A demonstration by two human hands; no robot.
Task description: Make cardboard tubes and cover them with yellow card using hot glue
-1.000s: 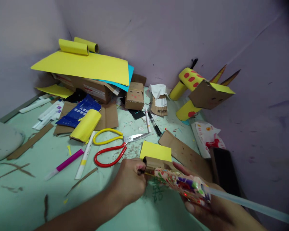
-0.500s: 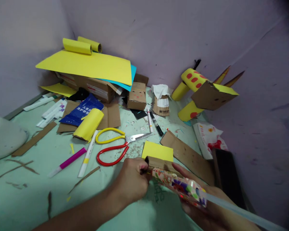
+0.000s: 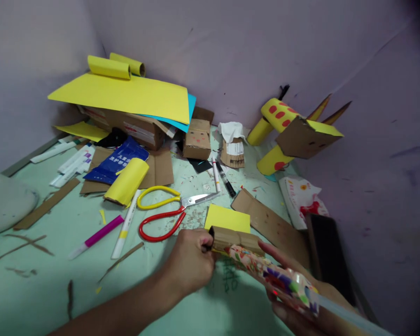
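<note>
My left hand (image 3: 193, 259) is closed around the left end of a brown cardboard tube (image 3: 236, 238), held low over the table. My right hand (image 3: 297, 289) grips a flower-patterned hot glue gun (image 3: 278, 280), with a pale glue stick (image 3: 346, 312) reaching out of its back and a small red light on its side. The gun's tip is close to the tube's near side; whether they touch I cannot tell. Just behind the tube lies a yellow paper piece (image 3: 228, 218). Scissors (image 3: 182, 205) with one yellow and one red handle lie open beyond my left hand.
A spotted yellow cardboard animal (image 3: 280, 133) stands at the back right. Nearby are a flat cardboard strip (image 3: 266, 221), a tissue pack (image 3: 301, 200) and a black phone-like slab (image 3: 327, 252). Left lie markers (image 3: 126, 228), a yellow-covered tube (image 3: 128, 182) and a box under yellow card (image 3: 136, 95).
My right hand has drawn the glue gun slightly right and toward me, along the tube. The left hand keeps its hold, and the view has shifted slightly.
</note>
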